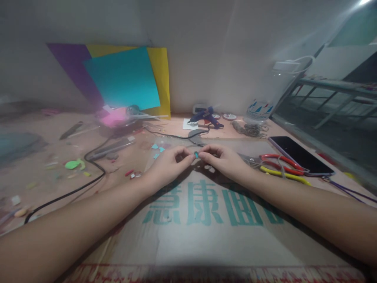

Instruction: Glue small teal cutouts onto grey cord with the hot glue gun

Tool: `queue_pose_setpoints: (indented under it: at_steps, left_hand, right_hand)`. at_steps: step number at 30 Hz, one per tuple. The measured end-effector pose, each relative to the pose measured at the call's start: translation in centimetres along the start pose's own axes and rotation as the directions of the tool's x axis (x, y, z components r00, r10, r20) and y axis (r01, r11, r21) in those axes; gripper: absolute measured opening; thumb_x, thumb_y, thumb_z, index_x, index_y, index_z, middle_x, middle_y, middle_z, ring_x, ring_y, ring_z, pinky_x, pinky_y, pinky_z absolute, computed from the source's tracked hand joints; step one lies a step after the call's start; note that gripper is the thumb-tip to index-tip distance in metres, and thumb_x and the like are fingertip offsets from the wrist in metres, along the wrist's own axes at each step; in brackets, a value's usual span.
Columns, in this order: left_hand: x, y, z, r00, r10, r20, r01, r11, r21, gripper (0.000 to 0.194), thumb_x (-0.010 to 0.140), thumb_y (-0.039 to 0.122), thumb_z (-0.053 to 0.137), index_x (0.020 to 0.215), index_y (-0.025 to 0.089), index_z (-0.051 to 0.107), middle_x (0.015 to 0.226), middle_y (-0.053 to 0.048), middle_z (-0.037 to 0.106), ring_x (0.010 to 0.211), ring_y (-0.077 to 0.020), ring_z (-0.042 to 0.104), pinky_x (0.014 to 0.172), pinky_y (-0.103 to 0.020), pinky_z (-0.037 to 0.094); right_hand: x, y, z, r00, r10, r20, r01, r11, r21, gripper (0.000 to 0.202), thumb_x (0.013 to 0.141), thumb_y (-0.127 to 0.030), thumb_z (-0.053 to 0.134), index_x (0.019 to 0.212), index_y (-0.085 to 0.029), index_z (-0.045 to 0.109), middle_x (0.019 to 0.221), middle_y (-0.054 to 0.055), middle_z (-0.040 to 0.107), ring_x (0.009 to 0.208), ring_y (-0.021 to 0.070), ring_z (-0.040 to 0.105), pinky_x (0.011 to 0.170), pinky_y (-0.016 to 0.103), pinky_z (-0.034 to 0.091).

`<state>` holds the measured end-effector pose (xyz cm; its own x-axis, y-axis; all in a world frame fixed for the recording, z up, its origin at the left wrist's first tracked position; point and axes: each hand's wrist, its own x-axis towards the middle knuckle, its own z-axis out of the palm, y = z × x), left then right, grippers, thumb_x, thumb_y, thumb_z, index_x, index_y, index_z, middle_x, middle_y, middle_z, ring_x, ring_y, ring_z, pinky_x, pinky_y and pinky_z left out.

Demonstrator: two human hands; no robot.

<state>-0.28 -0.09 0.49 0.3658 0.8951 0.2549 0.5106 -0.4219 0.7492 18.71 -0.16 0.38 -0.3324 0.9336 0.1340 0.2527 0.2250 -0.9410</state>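
Piece: at the centre of the view, raised over the board (188,247) in the fingertips of both hands; the small piece (196,155) serves here as the middle of the clock.
Left hand: the left hand (171,163) pinches the piece between thumb and forefinger from the 9 o'clock side.
Right hand: the right hand (225,159) pinches at it from 3 o'clock, thumb and forefinger nearly meeting; how firmly either hand presses, one cannot tell.
Slip: the piece could spring loose, since so little of it sits between the tips.
Tear or bend: uneven pulling by the two pinches might spoil it, if it is as thin as it seems.
Loss: if dropped, it could be mistaken for the blue bits (156,146) near 9 o'clock, so close in colour.
Snag: the left forearm might drag the cord (100,173) at 8 o'clock and tug the glue gun (206,116) near 12.
Knock: the right forearm lies near the pliers (284,169) at 3 o'clock; a careless sweep could shove them against the phone (300,155).
Look: teal, rounded, darker along the upper edge; blur hides whether it is flat, folded or rolled.
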Motion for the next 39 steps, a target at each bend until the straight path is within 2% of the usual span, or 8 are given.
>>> queue_pose_setpoints:
  at_steps: [5,9,16,20,25,28,32,39]
  left_hand:
    - [-0.2,0.2,0.0,0.999,0.032,-0.003,-0.032,0.998,0.053,0.023,0.085,0.036,0.052,0.075,0.018,0.063,0.072,0.001,0.065,0.065,-0.0137,0.055,0.062,-0.023,0.04]
    - [-0.2,0.4,0.0,0.998,0.069,-0.008,-0.068,0.993,0.092,0.024,0.085,0.037,0.053,0.073,0.018,0.063,0.072,0.001,0.065,0.068,-0.0143,0.056,0.065,-0.024,0.04]
    - [-0.2,0.2,0.2,0.997,0.071,-0.001,-0.071,0.994,0.08,0.023,0.085,0.035,0.053,0.073,0.018,0.063,0.072,0.001,0.066,0.068,-0.0144,0.056,0.064,-0.024,0.04]
    - [-0.2,0.1,0.1,0.999,0.035,0.009,-0.036,0.998,0.047,0.025,0.085,0.037,0.051,0.074,0.018,0.062,0.071,0.001,0.065,0.067,-0.0143,0.057,0.062,-0.024,0.04]
    - [-0.1,0.2,-0.1,1.0,0.008,-0.012,-0.008,1.0,-0.012,0.022,0.085,0.035,0.052,0.074,0.017,0.06,0.073,0.001,0.065,0.07,-0.0143,0.058,0.064,-0.023,0.043]
    - [0.0,0.3,-0.1,1.0,-0.006,-0.017,0.005,0.999,-0.036,0.021,0.085,0.034,0.052,0.073,0.017,0.059,0.072,0.001,0.064,0.07,-0.0143,0.058,0.065,-0.023,0.043]
    - [0.0,0.2,0.0,1.0,0.013,-0.009,-0.013,0.999,-0.05,0.022,0.085,0.033,0.052,0.072,0.017,0.059,0.072,0.0,0.064,0.071,-0.0147,0.058,0.066,-0.023,0.044]
    - [-0.1,0.1,0.1,0.999,0.027,0.027,-0.025,0.998,-0.055,0.026,0.085,0.04,0.052,0.074,0.017,0.06,0.071,0.0,0.065,0.069,-0.0154,0.059,0.062,-0.023,0.043]
  right_hand:
    - [-0.3,-0.8,0.0,0.999,-0.047,-0.009,0.044,0.968,-0.246,0.019,0.082,-0.036,0.059,0.083,-0.018,0.063,0.076,0.001,0.07,0.064,0.0126,0.062,0.059,0.023,0.046]
    - [-0.3,-0.9,-0.1,0.998,-0.063,-0.006,0.058,0.948,-0.312,0.019,0.084,-0.035,0.055,0.082,-0.017,0.064,0.072,0.001,0.069,0.057,0.0111,0.058,0.054,0.022,0.044]
    - [-0.5,-0.8,-0.1,0.999,-0.049,-0.006,0.045,0.95,-0.31,0.02,0.084,-0.034,0.054,0.082,-0.017,0.064,0.069,0.0,0.067,0.053,0.0101,0.055,0.051,0.021,0.042]
    - [-0.3,-0.7,-0.2,0.998,-0.067,0.003,0.064,0.948,-0.312,0.024,0.085,-0.036,0.053,0.082,-0.016,0.066,0.071,0.001,0.067,0.062,0.0124,0.059,0.057,0.022,0.043]
    - [0.0,0.0,-0.2,0.997,-0.079,-0.019,0.076,0.986,-0.148,0.035,0.091,-0.041,0.042,0.089,-0.014,0.066,0.075,0.003,0.064,0.068,0.0137,0.059,0.062,0.024,0.045]
    - [0.2,0.3,-0.2,0.999,-0.05,-0.019,0.049,0.997,-0.067,0.032,0.088,-0.043,0.05,0.09,-0.015,0.065,0.076,0.002,0.064,0.067,0.0129,0.059,0.063,0.024,0.047]
    - [0.2,0.2,-0.1,0.999,-0.029,-0.02,0.027,0.993,-0.116,0.026,0.083,-0.041,0.058,0.09,-0.017,0.064,0.078,0.001,0.067,0.068,0.0133,0.061,0.063,0.024,0.047]
    - [0.1,-0.2,-0.4,0.999,-0.042,0.015,0.044,0.971,-0.235,0.023,0.086,-0.037,0.054,0.087,-0.017,0.064,0.079,0.002,0.069,0.073,0.0146,0.063,0.066,0.024,0.047]
